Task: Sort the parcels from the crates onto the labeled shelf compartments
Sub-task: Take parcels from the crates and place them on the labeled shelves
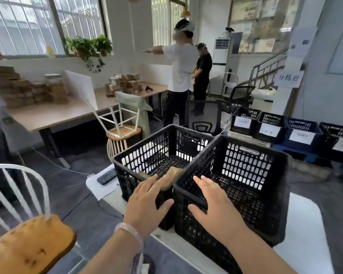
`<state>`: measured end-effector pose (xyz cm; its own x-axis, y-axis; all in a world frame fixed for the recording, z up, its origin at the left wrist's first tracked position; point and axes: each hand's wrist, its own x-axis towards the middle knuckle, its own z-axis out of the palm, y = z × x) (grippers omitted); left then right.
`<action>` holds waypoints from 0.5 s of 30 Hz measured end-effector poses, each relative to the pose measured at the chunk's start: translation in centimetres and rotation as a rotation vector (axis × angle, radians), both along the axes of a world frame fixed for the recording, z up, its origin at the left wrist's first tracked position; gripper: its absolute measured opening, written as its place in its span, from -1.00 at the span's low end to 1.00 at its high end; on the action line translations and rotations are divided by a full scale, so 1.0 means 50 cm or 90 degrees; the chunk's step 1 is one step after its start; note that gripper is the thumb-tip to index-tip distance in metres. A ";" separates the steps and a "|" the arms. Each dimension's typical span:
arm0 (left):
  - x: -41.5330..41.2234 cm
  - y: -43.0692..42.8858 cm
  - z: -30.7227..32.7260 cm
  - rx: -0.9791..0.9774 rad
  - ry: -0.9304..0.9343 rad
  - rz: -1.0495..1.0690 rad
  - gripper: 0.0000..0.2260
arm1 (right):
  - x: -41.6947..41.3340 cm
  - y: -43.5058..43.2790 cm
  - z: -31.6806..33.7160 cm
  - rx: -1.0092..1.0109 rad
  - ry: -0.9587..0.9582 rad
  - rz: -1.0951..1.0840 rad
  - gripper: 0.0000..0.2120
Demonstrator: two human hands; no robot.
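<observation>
Two black perforated crates stand side by side and touching on the white tabletop (301, 224), the left crate (143, 147) towards its left edge and the right crate (246, 165) nearer its middle. A tan parcel (173, 173) lies in the left crate, tilted against the wall it shares with the right crate, in the corner nearest the person. The left hand (147, 202) is spread flat with straight fingers over that crate's near rim; its fingertips reach the parcel, though actual contact cannot be told, and it grips nothing. The right hand (216, 204) is likewise flat and spread, hovering over the near left corner of the right crate and holding nothing. A dark flat device (107, 176) rests on a sheet of paper (101, 187) at the tabletop's left edge.
</observation>
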<state>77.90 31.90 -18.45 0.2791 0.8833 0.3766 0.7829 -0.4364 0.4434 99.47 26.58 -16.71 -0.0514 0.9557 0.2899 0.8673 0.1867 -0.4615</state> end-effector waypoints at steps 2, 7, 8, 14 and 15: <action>-0.006 0.040 -0.014 -0.018 -0.012 -0.012 -0.40 | -0.007 0.038 -0.004 0.007 0.024 -0.022 -0.33; -0.009 0.169 -0.032 -0.046 -0.025 -0.015 -0.40 | -0.019 0.158 -0.017 0.002 0.036 -0.025 -0.33; -0.007 0.197 -0.033 -0.050 -0.023 -0.017 -0.40 | -0.017 0.186 -0.019 0.003 0.038 -0.026 -0.33; 0.017 0.363 -0.055 -0.092 0.026 -0.013 -0.40 | 0.000 0.369 -0.024 -0.039 0.089 -0.038 -0.35; 0.019 0.386 -0.061 -0.107 0.030 -0.009 -0.40 | 0.001 0.399 -0.024 -0.055 0.105 -0.040 -0.35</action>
